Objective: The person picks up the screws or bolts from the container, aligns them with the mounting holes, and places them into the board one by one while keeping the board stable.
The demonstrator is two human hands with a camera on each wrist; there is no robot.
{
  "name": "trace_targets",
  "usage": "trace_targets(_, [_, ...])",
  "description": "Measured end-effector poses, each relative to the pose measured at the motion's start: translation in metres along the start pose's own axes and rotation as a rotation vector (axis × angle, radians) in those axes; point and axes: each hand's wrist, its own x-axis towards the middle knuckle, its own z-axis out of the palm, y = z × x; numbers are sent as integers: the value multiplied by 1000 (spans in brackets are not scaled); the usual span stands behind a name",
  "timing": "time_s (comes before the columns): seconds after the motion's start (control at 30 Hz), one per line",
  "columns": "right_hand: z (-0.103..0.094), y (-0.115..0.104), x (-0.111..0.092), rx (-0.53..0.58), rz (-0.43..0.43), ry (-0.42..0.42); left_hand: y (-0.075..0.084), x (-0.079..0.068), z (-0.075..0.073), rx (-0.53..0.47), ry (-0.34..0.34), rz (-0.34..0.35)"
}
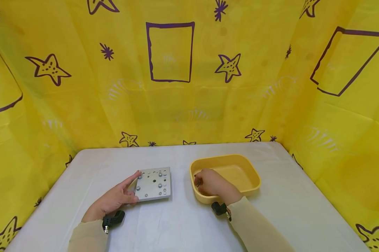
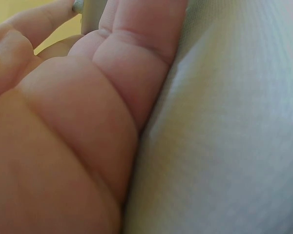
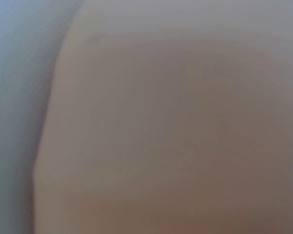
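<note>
A flat silver metal plate [image 1: 149, 185], with several holes and socket-head screws in its face, is on the table left of centre. My left hand [image 1: 121, 195] holds it by the left edge, a finger at the upper corner and the thumb at the lower one. In the left wrist view, the palm and bent fingers [image 2: 112, 63] fill much of the picture. My right hand [image 1: 213, 182] reaches into a yellow plastic tray [image 1: 236, 169], fingers curled downward. By its fingertips shows a small dark metal piece [image 1: 198, 183], too small to identify. The right wrist view is blurred skin.
A white cloth covers the table [image 1: 180, 224]. Yellow curtains [image 1: 170, 112] with purple drawings stand behind it and along both sides. The tray's raised rim surrounds the right hand. A black wrist camera [image 1: 219, 208] sits close to the tray's front wall.
</note>
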Motion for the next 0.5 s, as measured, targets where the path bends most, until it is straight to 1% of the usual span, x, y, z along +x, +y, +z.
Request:
trace_targets(0.17, [-1, -4, 1, -11, 26, -4, 1, -1, -1, -2, -8, 12])
trace_targets(0.3, [0, -3, 3, -12, 53, -11, 1, -2, -1, 6, -2, 10])
trace_targets(0.43, [-1, -3, 1, -14, 71, 20, 2, -1, 0, 8, 14, -4])
trace_targets(0.5, [-4, -4, -2, 12, 90, 49, 1, -1, 0, -4, 7, -2])
